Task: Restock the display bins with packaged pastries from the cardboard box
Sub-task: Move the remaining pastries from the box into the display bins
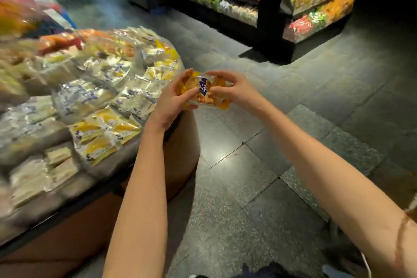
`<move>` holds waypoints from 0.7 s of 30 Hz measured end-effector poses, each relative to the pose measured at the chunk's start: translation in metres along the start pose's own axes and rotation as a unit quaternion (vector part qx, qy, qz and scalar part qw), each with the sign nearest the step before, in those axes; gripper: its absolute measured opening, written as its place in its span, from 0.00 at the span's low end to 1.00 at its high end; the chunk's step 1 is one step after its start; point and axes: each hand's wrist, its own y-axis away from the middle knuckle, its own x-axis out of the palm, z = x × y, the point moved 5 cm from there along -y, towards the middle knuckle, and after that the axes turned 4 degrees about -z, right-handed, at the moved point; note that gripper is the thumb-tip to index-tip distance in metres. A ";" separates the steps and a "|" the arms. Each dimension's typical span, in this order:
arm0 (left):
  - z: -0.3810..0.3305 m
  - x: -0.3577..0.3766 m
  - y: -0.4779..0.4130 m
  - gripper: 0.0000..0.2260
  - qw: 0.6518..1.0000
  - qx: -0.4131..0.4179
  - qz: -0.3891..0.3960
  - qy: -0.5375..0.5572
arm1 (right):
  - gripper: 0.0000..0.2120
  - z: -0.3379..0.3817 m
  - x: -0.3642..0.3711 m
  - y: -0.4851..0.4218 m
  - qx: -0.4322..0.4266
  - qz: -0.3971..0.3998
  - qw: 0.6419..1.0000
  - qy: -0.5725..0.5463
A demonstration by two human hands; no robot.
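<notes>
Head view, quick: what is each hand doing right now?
Left hand: closed, holding the packaged pastries.
Right hand: closed, holding the same packaged pastries from the other side.

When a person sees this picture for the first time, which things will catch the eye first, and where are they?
First the packaged pastries, orange packets with a blue figure, in the grip of the left hand and the right hand at the centre, over the floor beside the display bins. Next, those bins at left, heaped with yellow and white packets. Behind, at upper right, stand dark shelves full of colour.
</notes>
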 end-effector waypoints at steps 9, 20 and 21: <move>0.092 -0.275 0.119 0.16 0.968 -0.078 -0.234 -0.045 | 0.16 0.037 0.299 -0.042 -0.014 0.171 0.985 0.016; 0.161 -0.499 0.290 0.13 0.893 -0.163 -0.413 -0.079 | 0.13 0.075 0.596 -0.015 -0.037 0.423 0.903 0.067; 0.165 -0.511 0.301 0.13 0.888 -0.170 -0.422 -0.070 | 0.12 0.078 0.618 -0.010 -0.042 0.443 0.893 0.069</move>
